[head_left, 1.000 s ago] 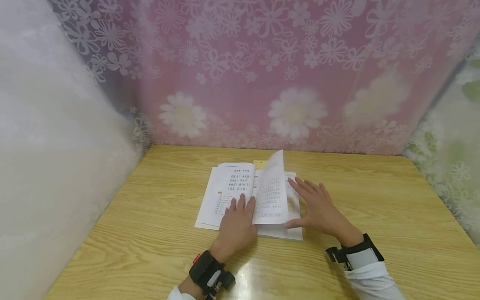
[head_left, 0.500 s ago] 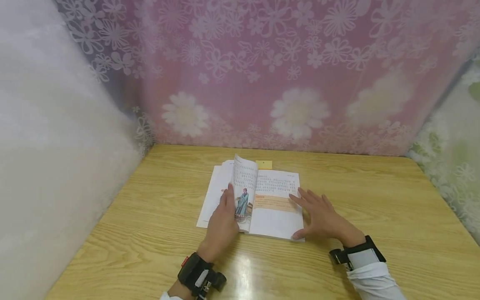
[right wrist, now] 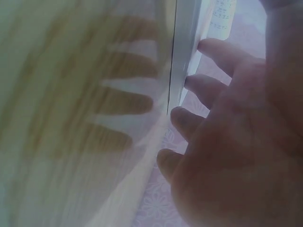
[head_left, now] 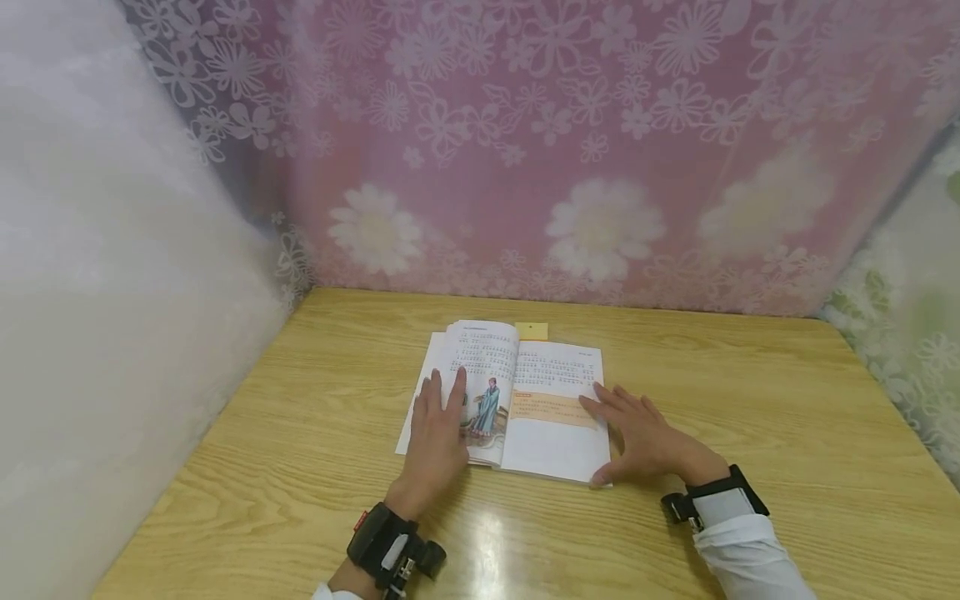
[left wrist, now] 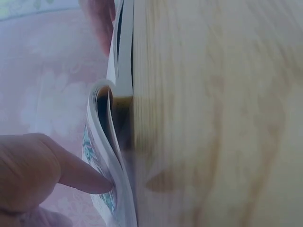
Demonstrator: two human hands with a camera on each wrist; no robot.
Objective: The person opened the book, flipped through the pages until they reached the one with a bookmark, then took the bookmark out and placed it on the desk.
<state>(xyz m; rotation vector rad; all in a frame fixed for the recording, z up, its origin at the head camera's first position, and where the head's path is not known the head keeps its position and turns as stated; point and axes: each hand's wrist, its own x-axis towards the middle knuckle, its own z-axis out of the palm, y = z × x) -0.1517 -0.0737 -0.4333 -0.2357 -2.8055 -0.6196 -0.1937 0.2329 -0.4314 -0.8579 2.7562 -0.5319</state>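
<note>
White-paged, the book (head_left: 557, 450) lies spread on the wood-grain counter (head_left: 300, 500). Its left page (head_left: 487, 350) bears a robed figure (head_left: 489, 408); its right page (head_left: 573, 375) has an orange text box (head_left: 551, 407). On the book's left half, the left hand (head_left: 433, 446) rests with fingers straight. At the book's right edge, the right hand (head_left: 647, 440) has its fingers spread and slightly bent, touching the margin without gripping it. The hands are apart, with the book between them. Some leaves are already turned over to the book's left side, bulging near its middle; this turn looks complete to judge by the settled spread, while leaves beneath the right page remain unturned. How many are left cannot be told. Beyond the book's far edge, a yellow piece (head_left: 532, 331) sticks out.
</note>
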